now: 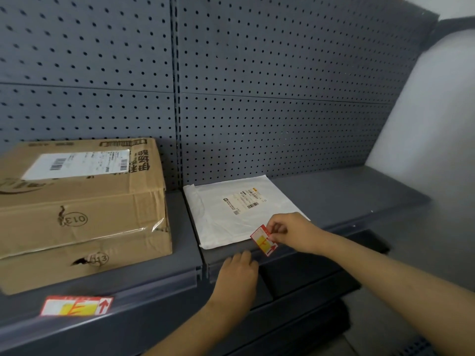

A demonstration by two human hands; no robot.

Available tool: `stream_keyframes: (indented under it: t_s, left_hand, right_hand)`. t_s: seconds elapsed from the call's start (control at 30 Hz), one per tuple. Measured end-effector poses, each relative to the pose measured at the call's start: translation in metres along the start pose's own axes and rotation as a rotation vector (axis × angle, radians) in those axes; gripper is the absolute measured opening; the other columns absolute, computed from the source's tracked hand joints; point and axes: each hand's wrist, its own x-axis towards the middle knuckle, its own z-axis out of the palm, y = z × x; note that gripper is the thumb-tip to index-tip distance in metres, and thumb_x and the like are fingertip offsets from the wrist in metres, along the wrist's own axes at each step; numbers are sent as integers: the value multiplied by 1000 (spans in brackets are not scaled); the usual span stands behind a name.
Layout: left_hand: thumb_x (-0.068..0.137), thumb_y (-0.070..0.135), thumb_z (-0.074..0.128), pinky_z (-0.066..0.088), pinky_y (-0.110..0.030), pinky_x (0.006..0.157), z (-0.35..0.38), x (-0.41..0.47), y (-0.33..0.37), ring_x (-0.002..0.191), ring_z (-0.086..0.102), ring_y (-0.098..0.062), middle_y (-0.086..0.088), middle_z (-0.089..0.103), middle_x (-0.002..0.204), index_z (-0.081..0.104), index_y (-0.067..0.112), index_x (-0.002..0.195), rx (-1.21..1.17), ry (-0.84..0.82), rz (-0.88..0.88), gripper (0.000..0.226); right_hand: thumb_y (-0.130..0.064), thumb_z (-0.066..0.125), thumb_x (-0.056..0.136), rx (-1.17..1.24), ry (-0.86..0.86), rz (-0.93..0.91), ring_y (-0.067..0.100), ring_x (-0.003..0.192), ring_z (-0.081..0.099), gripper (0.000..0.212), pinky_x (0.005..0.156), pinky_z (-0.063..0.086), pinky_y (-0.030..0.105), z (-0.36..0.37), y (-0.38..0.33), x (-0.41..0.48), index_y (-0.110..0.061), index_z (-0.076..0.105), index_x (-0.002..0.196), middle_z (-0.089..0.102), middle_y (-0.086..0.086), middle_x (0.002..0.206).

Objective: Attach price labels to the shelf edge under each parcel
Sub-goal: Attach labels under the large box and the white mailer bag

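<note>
A flat white mailer parcel point(239, 209) lies on the grey shelf, right of a big cardboard box point(79, 209). My right hand point(293, 233) pinches a small red, white and yellow price label point(264, 240) at its upper corner, just over the shelf edge point(290, 253) below the mailer. My left hand point(239, 273) rests on that edge strip a little to the left, fingers curled against it, holding nothing. Another red and yellow label point(75, 305) sits in the edge strip under the cardboard box.
A dark grey pegboard panel point(257, 86) backs the shelf. Right of the mailer lies bare shelf surface point(347, 191), ending at a white wall point(431, 124). A lower shelf point(308, 304) juts out beneath my arms.
</note>
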Motion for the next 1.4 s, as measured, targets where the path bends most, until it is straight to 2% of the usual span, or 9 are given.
stream_keyframes:
  t_s: [0.03, 0.17, 0.27, 0.4, 0.5, 0.57, 0.63, 0.87, 1.4]
  left_hand:
    - [34, 11, 84, 46, -28, 47, 2, -1, 0, 56, 58, -21, -4, 61, 69, 67, 15, 67, -13, 11, 2, 38]
    - [47, 5, 77, 47, -32, 54, 5, -3, 3, 65, 59, -25, -7, 62, 77, 68, 11, 77, -6, 10, -13, 32]
    - [24, 11, 82, 43, -25, 42, 6, -5, 5, 50, 55, -17, 0, 59, 63, 67, 18, 62, 23, 7, -20, 42]
    - [22, 8, 81, 44, -27, 42, 11, -6, 5, 50, 54, -18, -2, 59, 63, 66, 16, 64, 6, 45, -21, 45]
    - [38, 7, 79, 48, -27, 51, 8, -6, 7, 62, 59, -19, -4, 61, 77, 71, 13, 81, -37, 39, -55, 45]
    - [69, 2, 63, 47, -32, 72, 6, -5, 7, 92, 55, -25, -9, 55, 105, 60, 7, 111, -71, 54, -80, 43]
    - [82, -2, 46, 42, -35, 82, 5, -6, 5, 106, 45, -27, -11, 46, 120, 47, 7, 126, -87, 20, -88, 45]
    - [84, 0, 43, 42, -35, 80, -1, -8, -3, 103, 50, -28, -10, 52, 115, 54, 8, 119, -181, 155, -87, 38]
    - [92, 12, 45, 41, -27, 81, -24, -4, -12, 102, 51, -19, -2, 55, 116, 51, 17, 123, -224, 309, -136, 32]
  right_hand:
    - [-8, 68, 83, 3, 5, -8, 8, 83, 63, 12, 68, 52, 15, 1, 1, 0, -14, 66, 93, 68, 2, 94]
    - [-7, 68, 83, 31, 22, -42, 9, 86, 63, 12, 69, 52, 14, 4, 6, 0, -15, 66, 92, 68, 2, 95]
    - [-9, 69, 83, 76, 43, -67, 10, 85, 64, 12, 74, 54, 18, 4, 5, 0, -17, 67, 91, 68, 0, 92]
    - [-8, 67, 84, -39, 4, -145, 11, 86, 62, 13, 76, 53, 21, 4, 5, -2, -16, 67, 94, 66, 0, 95]
    - [-9, 62, 85, -232, -74, -202, 14, 88, 56, 14, 81, 50, 31, 9, 8, -5, -18, 66, 95, 63, 0, 99]
    - [-10, 60, 85, -267, -72, -194, 13, 86, 55, 16, 80, 51, 33, 12, 8, -6, -21, 64, 96, 62, -1, 99]
    - [-11, 60, 85, -267, -53, -191, 12, 86, 56, 16, 78, 51, 32, 13, 8, -7, -23, 63, 94, 62, -3, 99]
    - [-17, 64, 84, -364, 38, -235, 12, 88, 55, 10, 73, 44, 22, 15, 7, -5, -21, 65, 93, 58, -5, 101]
    - [-16, 61, 85, -521, 102, -234, 13, 96, 52, 23, 78, 47, 28, 10, 14, -29, -22, 57, 107, 58, -4, 111]
